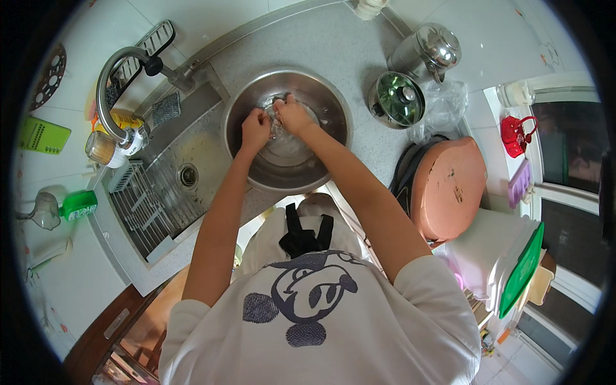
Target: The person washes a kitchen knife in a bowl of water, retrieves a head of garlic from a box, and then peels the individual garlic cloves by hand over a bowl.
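Note:
A wide stainless steel basin stands on the counter to the right of the sink, with what looks like shallow water in its bottom. Both my hands are down inside it, close together. My left hand has its fingers curled at one side of a clear, glossy item, too small and shiny to name. My right hand bends its fingers at the other side of that item, thumb side towards the left hand. Fingertips and much of the item are hidden.
Left lies a steel sink with a wire rack and a curved faucet over its rim. Right of the basin stand a glass-lidded pot, a steel kettle, a plastic bag and an orange-pink lidded appliance.

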Available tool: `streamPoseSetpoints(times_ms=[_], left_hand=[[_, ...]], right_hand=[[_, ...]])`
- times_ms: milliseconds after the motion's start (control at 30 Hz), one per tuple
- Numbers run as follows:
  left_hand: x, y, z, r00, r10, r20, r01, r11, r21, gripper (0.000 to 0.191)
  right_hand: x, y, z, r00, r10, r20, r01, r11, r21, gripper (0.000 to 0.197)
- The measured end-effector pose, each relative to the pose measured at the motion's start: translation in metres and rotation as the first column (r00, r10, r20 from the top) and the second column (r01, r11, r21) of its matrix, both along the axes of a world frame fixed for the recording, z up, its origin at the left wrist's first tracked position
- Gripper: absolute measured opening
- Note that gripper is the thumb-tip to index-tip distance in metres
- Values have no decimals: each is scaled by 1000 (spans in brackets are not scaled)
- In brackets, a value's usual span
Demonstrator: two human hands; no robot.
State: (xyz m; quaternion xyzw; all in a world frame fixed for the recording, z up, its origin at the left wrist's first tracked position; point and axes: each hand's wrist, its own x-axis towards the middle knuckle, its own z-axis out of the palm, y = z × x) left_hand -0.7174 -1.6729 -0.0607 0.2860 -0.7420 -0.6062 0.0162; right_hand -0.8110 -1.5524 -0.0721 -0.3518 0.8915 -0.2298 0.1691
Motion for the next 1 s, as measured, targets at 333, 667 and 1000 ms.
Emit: streamPoseSetpoints(times_ms=[333, 667, 1000], left_hand=[[2, 35, -20, 964, -164, 207, 260, 450, -855, 20], [-9, 33, -9, 938, -134, 319, 346, 420, -839, 14], [-27, 4, -24, 979, -199, 35, 202, 964, -172, 23]], right_hand=[[14, 24, -2, 962, -55, -269, 61, 998, 13, 37], [3, 39, -23, 957, -31, -290, 81, 983, 164, 33], [-2, 24, -28, 862, -383, 331, 454, 875, -171, 22]])
